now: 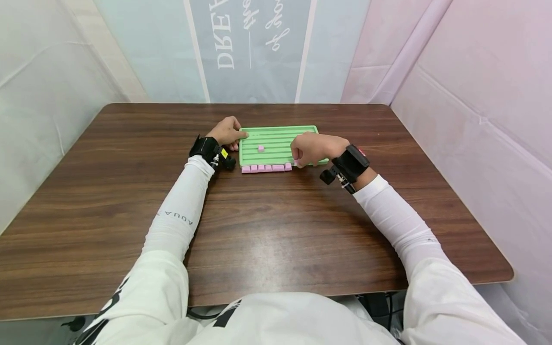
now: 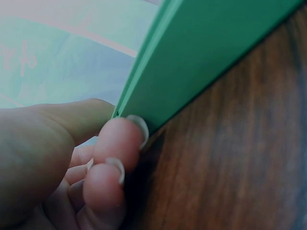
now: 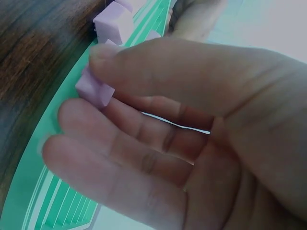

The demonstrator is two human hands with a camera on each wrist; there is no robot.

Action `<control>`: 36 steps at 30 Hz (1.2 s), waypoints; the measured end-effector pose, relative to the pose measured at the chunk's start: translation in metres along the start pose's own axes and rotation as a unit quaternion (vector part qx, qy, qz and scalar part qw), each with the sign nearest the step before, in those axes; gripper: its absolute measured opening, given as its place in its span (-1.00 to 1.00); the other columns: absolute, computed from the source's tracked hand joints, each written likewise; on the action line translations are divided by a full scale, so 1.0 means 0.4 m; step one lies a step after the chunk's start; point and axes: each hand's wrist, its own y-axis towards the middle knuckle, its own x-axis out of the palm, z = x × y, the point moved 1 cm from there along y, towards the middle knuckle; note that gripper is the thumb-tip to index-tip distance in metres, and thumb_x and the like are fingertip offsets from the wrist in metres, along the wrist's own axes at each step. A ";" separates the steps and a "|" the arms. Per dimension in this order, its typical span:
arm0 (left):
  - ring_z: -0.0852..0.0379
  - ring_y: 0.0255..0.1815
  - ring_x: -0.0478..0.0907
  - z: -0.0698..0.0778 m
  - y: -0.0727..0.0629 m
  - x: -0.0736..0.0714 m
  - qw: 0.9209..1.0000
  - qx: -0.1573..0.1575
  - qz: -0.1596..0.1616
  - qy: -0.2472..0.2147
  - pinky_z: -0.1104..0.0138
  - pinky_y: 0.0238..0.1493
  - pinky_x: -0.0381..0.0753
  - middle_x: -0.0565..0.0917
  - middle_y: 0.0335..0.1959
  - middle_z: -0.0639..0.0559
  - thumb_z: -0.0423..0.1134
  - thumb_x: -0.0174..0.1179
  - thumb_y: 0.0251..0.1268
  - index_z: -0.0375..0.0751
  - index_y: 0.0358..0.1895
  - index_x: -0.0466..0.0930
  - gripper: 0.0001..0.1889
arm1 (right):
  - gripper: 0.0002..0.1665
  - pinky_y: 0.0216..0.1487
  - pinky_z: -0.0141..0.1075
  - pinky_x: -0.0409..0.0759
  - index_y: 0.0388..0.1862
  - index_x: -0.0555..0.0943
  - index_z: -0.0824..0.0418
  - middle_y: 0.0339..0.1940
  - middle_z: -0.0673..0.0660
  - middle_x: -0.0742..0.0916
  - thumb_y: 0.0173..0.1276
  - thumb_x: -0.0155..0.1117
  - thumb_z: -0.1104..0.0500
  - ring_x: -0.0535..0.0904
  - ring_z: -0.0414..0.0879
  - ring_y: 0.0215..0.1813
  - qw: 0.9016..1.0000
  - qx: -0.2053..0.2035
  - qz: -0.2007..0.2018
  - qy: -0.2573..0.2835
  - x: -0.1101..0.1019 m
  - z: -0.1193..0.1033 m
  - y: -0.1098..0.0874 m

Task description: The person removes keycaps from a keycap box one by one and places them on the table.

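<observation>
A green ridged tray (image 1: pixel 276 132) lies flat on the brown table. One small pink block (image 1: pixel 260 148) sits on its middle. A row of several pink blocks (image 1: pixel 264 168) lines the tray's near edge. My left hand (image 1: pixel 227 132) rests at the tray's left edge, fingertips (image 2: pixel 125 139) curled against the tray's side wall (image 2: pixel 201 62). My right hand (image 1: pixel 311 149) is over the tray's near right corner and pinches a pink block (image 3: pixel 94 88) between thumb and fingers, just above the tray's rim (image 3: pixel 29 172). More pink blocks (image 3: pixel 113 21) lie beyond it.
The wooden table (image 1: pixel 267 230) reaches wide on all sides of the tray. Pale curtain walls (image 1: pixel 474 96) close in the back and both sides. A black camera strap is on each wrist.
</observation>
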 end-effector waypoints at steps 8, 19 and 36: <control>0.23 -0.72 0.47 0.003 -0.002 0.002 1.000 0.002 0.003 0.001 0.39 -0.58 0.58 0.48 -0.56 -0.02 -0.17 0.08 0.44 -0.34 0.10 0.23 -0.62 | -0.50 -0.55 -0.35 0.35 -0.76 0.28 0.00 -0.77 -0.07 0.28 0.35 0.18 0.23 0.49 0.00 -0.63 1.000 0.006 0.002 -0.013 0.005 -0.005 0.006; 0.22 -0.73 0.48 -0.011 0.014 -0.002 1.000 0.000 -0.002 -0.002 0.37 -0.58 0.60 0.50 -0.58 -0.01 -0.16 0.11 0.42 -0.32 0.07 0.23 -0.63 | -0.44 -0.54 -0.38 0.32 -0.78 0.18 -0.01 -0.74 -0.07 0.15 0.33 0.21 0.25 0.26 -0.16 -0.68 1.000 0.009 -0.007 -0.010 0.009 -0.018 0.010; 0.23 -0.72 0.47 -0.010 0.010 -0.003 1.000 -0.001 -0.002 0.001 0.37 -0.57 0.59 0.50 -0.57 -0.01 -0.16 0.09 0.43 -0.30 0.07 0.23 -0.65 | -0.39 -0.57 -0.37 0.23 -0.82 0.15 0.01 -0.80 -0.06 0.26 0.31 0.21 0.30 0.23 -0.17 -0.71 0.999 0.023 -0.017 -0.014 0.015 -0.036 0.012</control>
